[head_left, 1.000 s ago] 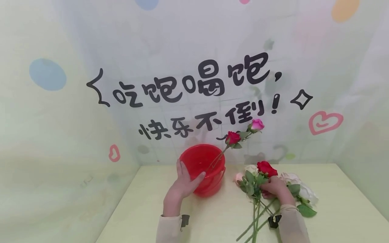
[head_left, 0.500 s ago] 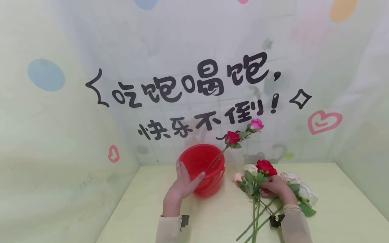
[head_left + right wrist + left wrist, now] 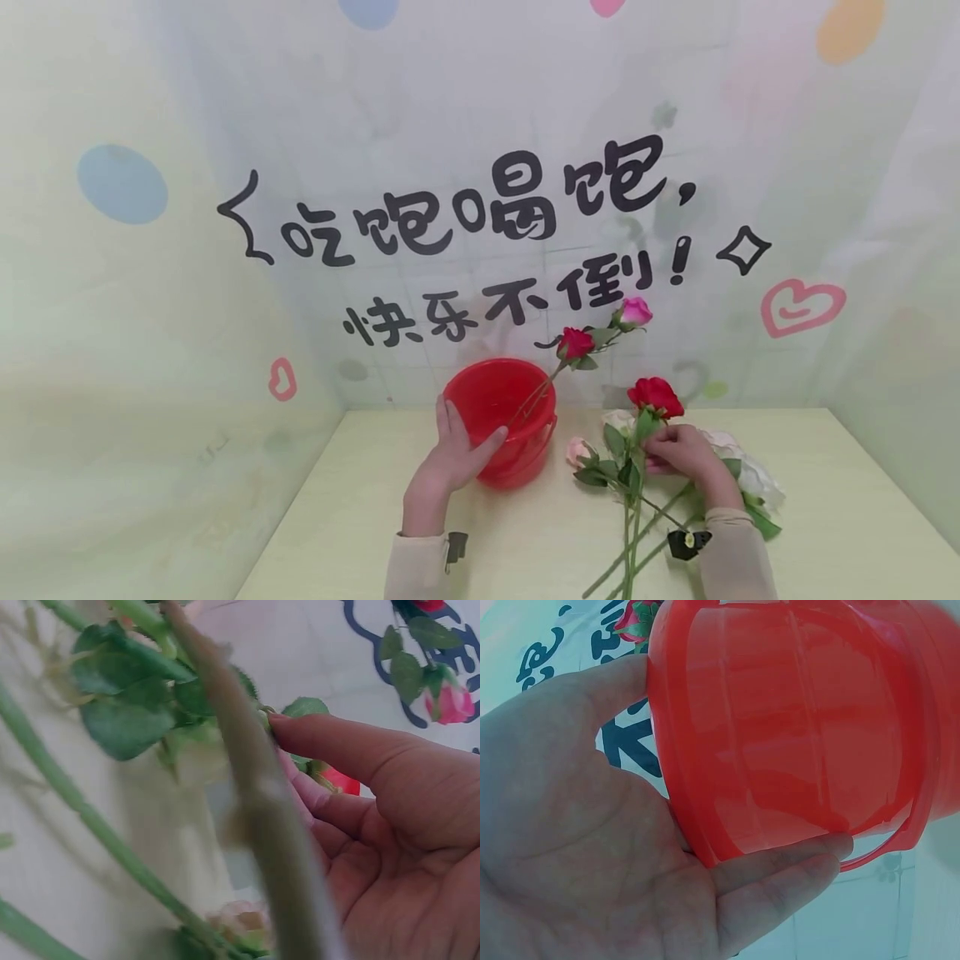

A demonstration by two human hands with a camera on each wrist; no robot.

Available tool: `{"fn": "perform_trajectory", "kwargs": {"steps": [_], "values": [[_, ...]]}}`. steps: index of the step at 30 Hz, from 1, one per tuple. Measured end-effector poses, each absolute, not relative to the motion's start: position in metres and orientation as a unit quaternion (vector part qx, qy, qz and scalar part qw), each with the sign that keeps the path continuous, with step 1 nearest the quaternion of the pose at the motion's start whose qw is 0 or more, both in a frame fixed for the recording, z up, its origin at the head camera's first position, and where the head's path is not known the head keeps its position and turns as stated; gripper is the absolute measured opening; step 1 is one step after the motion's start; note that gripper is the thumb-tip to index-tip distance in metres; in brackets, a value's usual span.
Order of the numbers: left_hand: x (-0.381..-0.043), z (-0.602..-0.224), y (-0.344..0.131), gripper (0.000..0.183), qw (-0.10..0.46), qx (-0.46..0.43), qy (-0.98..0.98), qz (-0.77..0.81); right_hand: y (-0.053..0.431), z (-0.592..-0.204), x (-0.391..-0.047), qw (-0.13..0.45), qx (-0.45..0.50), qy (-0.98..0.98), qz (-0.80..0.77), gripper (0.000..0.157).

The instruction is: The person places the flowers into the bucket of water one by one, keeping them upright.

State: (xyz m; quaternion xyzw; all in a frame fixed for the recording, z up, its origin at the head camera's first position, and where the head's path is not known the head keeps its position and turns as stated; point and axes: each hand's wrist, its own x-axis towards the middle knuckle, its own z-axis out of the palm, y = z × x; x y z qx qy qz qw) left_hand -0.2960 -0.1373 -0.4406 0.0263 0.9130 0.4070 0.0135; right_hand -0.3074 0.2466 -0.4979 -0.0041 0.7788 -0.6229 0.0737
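A red plastic bucket stands on the table with two artificial roses leaning out to the right: a red rose and a pink rose. My left hand rests against its near left side, thumb at the rim; the left wrist view shows straight fingers along the outer wall. To the right, my right hand pinches the stem of a larger red rose just below the bloom. A pale pink rose and a cream rose lie beside that hand.
White blooms lie partly hidden behind the right wrist. Several crossing green stems reach towards the table's front edge. A printed sheet with black lettering covers the back and sides.
My right hand has lifted the red rose slightly up from the bunch. The pale pink rose has shifted a little left and down. My left hand stays at the bucket.
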Motion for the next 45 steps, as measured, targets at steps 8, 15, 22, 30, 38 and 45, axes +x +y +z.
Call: {"fn": "perform_trajectory", "kwargs": {"steps": [8, 15, 22, 30, 38, 45], "values": [[-0.297, -0.441, -0.137, 0.125, 0.012, 0.027, 0.913, 0.408, 0.246, -0.48, -0.304, 0.026, 0.001, 0.786, -0.618, 0.026], [-0.296, -0.44, -0.137, 0.126, 0.008, 0.029, 0.912, 0.41, 0.246, -0.468, -0.3, -0.01, -0.014, 0.799, -0.601, 0.031], [-0.292, -0.439, -0.136, 0.125, 0.01, 0.024, 0.915, 0.402, 0.247, -0.458, -0.294, -0.036, -0.013, 0.814, -0.579, 0.033], [-0.292, -0.442, -0.137, 0.126, 0.018, 0.022, 0.918, 0.395, 0.252, -0.435, -0.281, -0.103, -0.019, 0.84, -0.533, 0.037], [-0.297, -0.443, -0.137, 0.127, 0.003, 0.033, 0.912, 0.408, 0.253, -0.414, -0.268, -0.156, -0.025, 0.833, -0.531, 0.039], [-0.295, -0.441, -0.136, 0.127, 0.002, 0.029, 0.912, 0.408, 0.247, -0.4, -0.261, -0.203, -0.027, 0.823, -0.53, 0.037]]}}
